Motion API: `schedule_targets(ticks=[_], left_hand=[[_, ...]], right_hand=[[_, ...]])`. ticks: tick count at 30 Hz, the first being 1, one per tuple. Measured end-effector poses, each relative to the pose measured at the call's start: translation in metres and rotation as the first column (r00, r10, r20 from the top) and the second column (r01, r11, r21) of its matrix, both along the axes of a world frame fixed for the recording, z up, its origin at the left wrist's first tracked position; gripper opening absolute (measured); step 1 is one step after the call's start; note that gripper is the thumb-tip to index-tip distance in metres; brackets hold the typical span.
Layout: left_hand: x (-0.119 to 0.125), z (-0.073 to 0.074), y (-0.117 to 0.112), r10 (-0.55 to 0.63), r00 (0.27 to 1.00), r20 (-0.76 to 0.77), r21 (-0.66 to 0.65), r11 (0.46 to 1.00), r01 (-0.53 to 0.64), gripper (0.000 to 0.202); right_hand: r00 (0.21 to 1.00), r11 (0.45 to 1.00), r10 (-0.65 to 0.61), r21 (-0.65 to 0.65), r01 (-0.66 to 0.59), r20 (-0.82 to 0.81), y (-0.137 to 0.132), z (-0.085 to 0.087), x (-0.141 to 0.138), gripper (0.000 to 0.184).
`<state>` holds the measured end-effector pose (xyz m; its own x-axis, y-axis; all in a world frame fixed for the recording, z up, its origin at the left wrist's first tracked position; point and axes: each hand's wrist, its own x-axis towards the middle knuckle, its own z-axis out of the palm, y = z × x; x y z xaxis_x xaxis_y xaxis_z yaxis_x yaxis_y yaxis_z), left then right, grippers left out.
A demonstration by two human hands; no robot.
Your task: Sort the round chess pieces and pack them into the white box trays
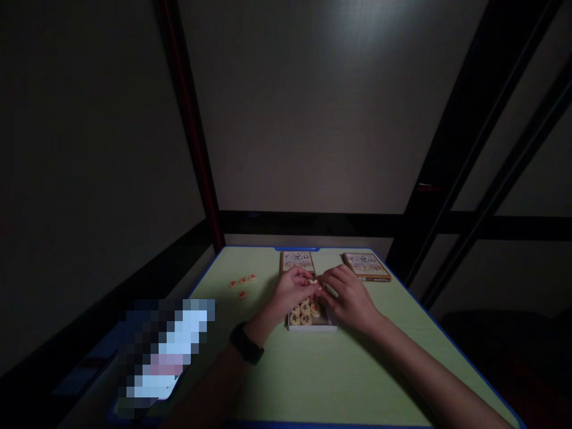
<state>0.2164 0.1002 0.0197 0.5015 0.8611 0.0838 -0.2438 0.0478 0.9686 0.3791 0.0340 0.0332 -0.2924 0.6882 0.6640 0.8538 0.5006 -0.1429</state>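
A small white box (331,326) of round pale game pieces (305,313) with dark and red marks sits mid-table. My left hand (292,290) and my right hand (347,296) meet just above its far end, fingers curled together in a pinch. A pale piece (314,280) shows between the fingertips. A dark watch (246,342) is on my left wrist.
The table (322,375) is light green with a blue rim. Two orange printed boxes lie at its far edge, one (297,261) behind my hands, one (367,266) to the right. Several loose red-marked pieces (242,284) lie at left. Dark walls and beams surround.
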Motion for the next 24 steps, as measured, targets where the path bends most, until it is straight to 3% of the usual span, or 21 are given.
schedule_targets(ticks=[4, 7, 10, 18, 24], left_hand=[[0.000, 0.000, 0.005, 0.059, 0.996, -0.061, 0.033, 0.998, -0.057, 0.036], [-0.004, 0.002, 0.009, 0.146, 0.988, -0.052, 0.060, 0.988, -0.142, 0.032], [-0.007, 0.004, 0.011, 0.184, 0.982, -0.030, 0.065, 0.981, -0.182, 0.030], [-0.007, 0.003, 0.009, 0.176, 0.984, -0.036, 0.041, 0.984, -0.175, 0.028], [-0.006, -0.001, 0.010, 0.179, 0.982, -0.064, 0.050, 0.983, -0.176, 0.029]], right_hand=[[0.989, 0.970, -0.106, -0.206, 0.126, 0.106, -0.008, 0.017, 0.002, 0.021], [0.983, 0.872, -0.060, -0.471, 0.136, 0.174, -0.013, 0.028, 0.005, 0.013], [0.965, 0.786, -0.011, -0.594, 0.170, 0.261, -0.015, 0.030, 0.004, 0.012], [0.880, 0.759, -0.108, -0.533, 0.373, 0.463, -0.015, 0.024, -0.011, 0.020], [0.836, 0.765, -0.156, -0.471, 0.440, 0.526, -0.015, 0.018, -0.014, 0.023]])
